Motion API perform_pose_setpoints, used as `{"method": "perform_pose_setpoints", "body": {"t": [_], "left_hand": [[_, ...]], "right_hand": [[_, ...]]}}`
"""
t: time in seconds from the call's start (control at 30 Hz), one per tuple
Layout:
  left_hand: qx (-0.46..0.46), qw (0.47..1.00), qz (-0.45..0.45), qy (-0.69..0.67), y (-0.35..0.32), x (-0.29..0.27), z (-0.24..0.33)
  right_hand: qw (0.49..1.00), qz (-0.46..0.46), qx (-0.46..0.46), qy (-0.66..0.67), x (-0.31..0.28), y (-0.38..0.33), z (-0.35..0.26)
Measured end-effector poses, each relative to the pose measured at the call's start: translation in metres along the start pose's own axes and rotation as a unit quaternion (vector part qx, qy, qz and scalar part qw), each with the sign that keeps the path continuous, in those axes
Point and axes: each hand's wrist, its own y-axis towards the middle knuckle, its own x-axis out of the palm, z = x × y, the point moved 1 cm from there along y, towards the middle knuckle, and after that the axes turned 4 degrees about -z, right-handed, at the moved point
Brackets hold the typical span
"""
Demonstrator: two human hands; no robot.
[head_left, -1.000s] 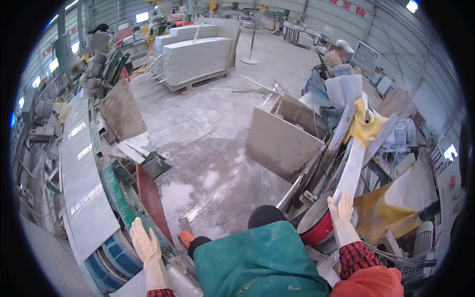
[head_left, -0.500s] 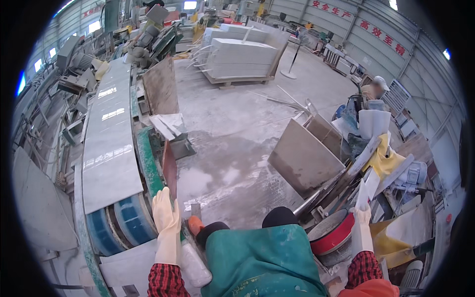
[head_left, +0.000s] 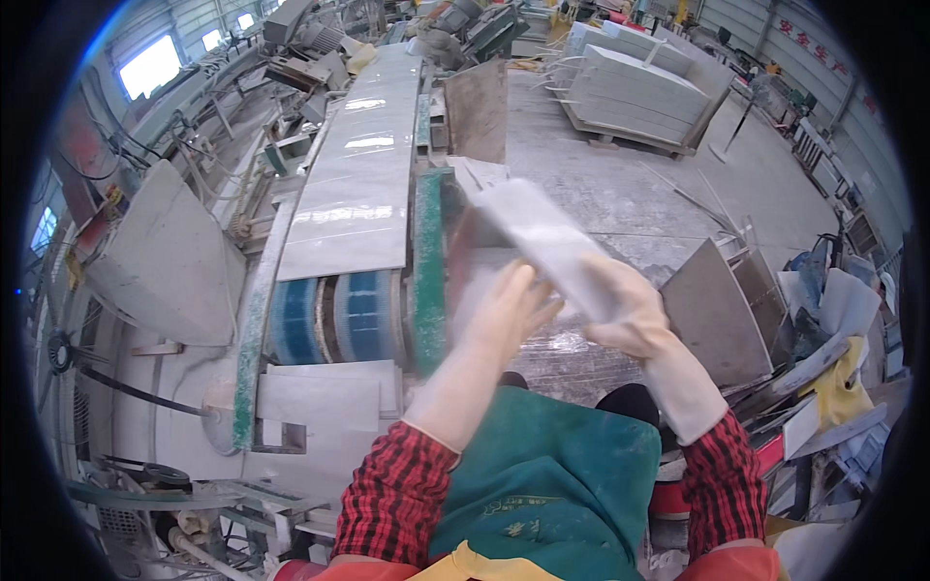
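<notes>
A white rectangular slab piece (head_left: 541, 232), blurred by motion, is held up in front of me at a tilt. My right hand (head_left: 630, 305), in a pale rubber glove, grips its near right end, thumb below and fingers along the side. Close to the piece's lower left edge is my left hand (head_left: 513, 305), gloved alike, with its fingers stretched and apart; whether they touch it I cannot tell. To the left, glossy pale stone slabs (head_left: 349, 218) lie on a conveyor with blue rollers (head_left: 366, 315) at its near end.
A green rail (head_left: 429, 281) runs along the conveyor's right side. Loose flat pieces (head_left: 334, 399) lie before the rollers. Brown boards (head_left: 717, 310) and scrap lean at the right. Farther back, stacked white slabs (head_left: 635, 92) sit on a pallet, and a brown board (head_left: 477, 111) stands upright.
My right hand has come from the scrap at the right to the middle, bringing the white piece. My left hand has left the green rail and moved toward it. The view has turned left.
</notes>
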Motion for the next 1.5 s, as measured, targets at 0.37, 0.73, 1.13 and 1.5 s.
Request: {"method": "perform_pose_setpoints", "body": {"t": [0.37, 0.73, 1.13, 1.5], "left_hand": [[0.230, 0.907, 0.350, -0.046, -0.067, -0.187, 0.132], [0.228, 0.877, 0.421, -0.037, -0.044, -0.240, 0.139], [0.159, 0.876, 0.456, 0.010, -0.024, -0.248, 0.153], [0.170, 0.860, 0.479, 0.048, -0.022, -0.241, 0.151]], "right_hand": [[0.929, -0.181, -0.181, -0.268, 0.094, 0.096, -0.075], [0.887, 0.009, 0.255, -0.386, -0.079, -0.126, 0.193], [0.734, 0.141, 0.574, -0.336, -0.166, -0.463, 0.229], [0.689, 0.171, 0.587, -0.390, -0.105, -0.458, 0.223]]}}
